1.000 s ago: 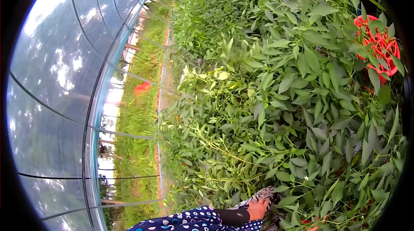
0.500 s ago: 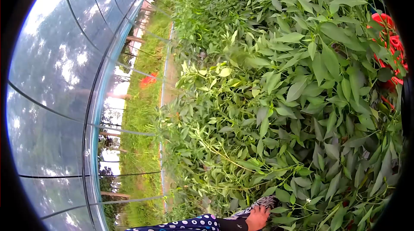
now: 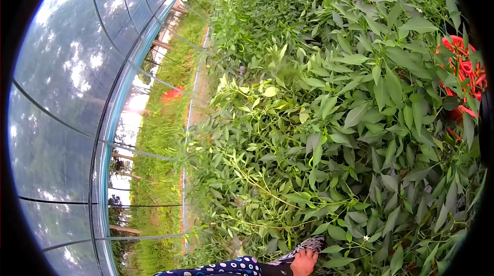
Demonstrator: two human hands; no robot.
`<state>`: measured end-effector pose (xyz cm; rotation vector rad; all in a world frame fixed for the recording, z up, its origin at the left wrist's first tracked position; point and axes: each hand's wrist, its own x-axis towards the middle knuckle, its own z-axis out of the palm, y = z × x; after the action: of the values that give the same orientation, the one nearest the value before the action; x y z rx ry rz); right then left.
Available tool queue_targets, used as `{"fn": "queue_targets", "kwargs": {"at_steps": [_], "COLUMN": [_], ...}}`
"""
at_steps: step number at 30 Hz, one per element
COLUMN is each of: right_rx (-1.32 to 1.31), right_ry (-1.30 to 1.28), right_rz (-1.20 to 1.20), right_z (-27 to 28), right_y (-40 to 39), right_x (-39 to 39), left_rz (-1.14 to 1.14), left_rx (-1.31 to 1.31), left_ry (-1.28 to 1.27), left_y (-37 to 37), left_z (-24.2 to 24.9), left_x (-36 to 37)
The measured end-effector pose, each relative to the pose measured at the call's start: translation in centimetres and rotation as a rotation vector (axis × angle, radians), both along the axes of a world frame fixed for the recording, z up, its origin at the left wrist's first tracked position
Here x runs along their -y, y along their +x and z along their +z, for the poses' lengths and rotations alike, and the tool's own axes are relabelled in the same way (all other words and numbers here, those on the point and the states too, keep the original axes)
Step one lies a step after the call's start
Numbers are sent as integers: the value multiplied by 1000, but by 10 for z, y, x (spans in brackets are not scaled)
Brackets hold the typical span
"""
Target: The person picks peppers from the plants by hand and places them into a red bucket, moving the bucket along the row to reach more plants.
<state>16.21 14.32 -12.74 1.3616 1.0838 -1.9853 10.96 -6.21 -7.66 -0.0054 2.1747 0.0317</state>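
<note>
- Your left hand (image 3: 304, 262) lies on black-and-white patterned cloth (image 3: 310, 243) (looks like a trouser leg) at the bottom edge of frame. Fingers are laid over it, relaxed, gripping nothing that shows.
- Your right hand is out of frame; can't tell its state.
- Your forearm has a black cuff (image 3: 277, 269) just above the wrist, then a navy polka-dot sleeve (image 3: 226, 266).
- Pepper plants (image 3: 355, 116) fill the middle and right of your view (it's rolled sideways, sky at left). Leaves sit just beside your fingers.
- White flower (image 3: 366, 238) is among the leaves, near your left hand, frame-right of it.
- Red chili peppers (image 3: 467, 72) are in a red basket (image 3: 453, 42) at the right edge, well apart from your hand. Leaves partly cover both.
- Frame-left of the plants you have a grass strip (image 3: 154, 173), then clear plastic film (image 3: 56, 121) on curved hoops. A red patch (image 3: 173, 95) shows in the grass (too blurred to identify).
</note>
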Motion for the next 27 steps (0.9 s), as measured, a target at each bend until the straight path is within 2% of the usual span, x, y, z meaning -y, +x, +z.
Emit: {"fn": "queue_targets", "kwargs": {"at_steps": [4,6,7,9,10,12,14,16,18,19,20,23,25,26,27], "right_rx": [-13,-20,-19,-25,-25,-30,-33,-51,-70,-78,-89,-91,-96,-96,-97], "right_ry": [-20,-38,-44,-56,-65,-80,-102,-124,-149,-162,-170,-215,-243,-254,-266], "right_rz": [-3,-3,-7,-10,-13,-10,-20,-35,-48,-49,-47,-53,-56,-56,-55], "right_z": [3,5,6,7,8,10,12,14,17,19,19,24,27,27,28], "right_y": [2,3,4,3,4,4,3,-3,-6,-9,-9,-15,-19,-20,-22], "right_x": [4,8,10,14,15,19,25,34,44,48,53,65,73,76,78], "left_rz": [93,195,194,281,279,449,391,311,220,158,233,249,122,120,214], "left_rx": [-139,-316,-319,-542,-546,-486,-552,-630,-371,-429,-504,-493,-322,-321,-313], "left_ry": [-20,-136,-133,-74,-70,-105,-76,-21,-72,-44,-88,-157,-174,-176,-136], "left_y": [30,49,54,52,51,37,68,62,42,42,50,45,44,38,27], "left_z": [-28,-53,-58,-55,-54,-37,-74,-78,-40,-37,-50,-46,-53,-44,-29], "left_x": [-4,-6,-5,-7,-9,-17,-3,0,-3,-1,-5,-12,-7,-9,-13]}}
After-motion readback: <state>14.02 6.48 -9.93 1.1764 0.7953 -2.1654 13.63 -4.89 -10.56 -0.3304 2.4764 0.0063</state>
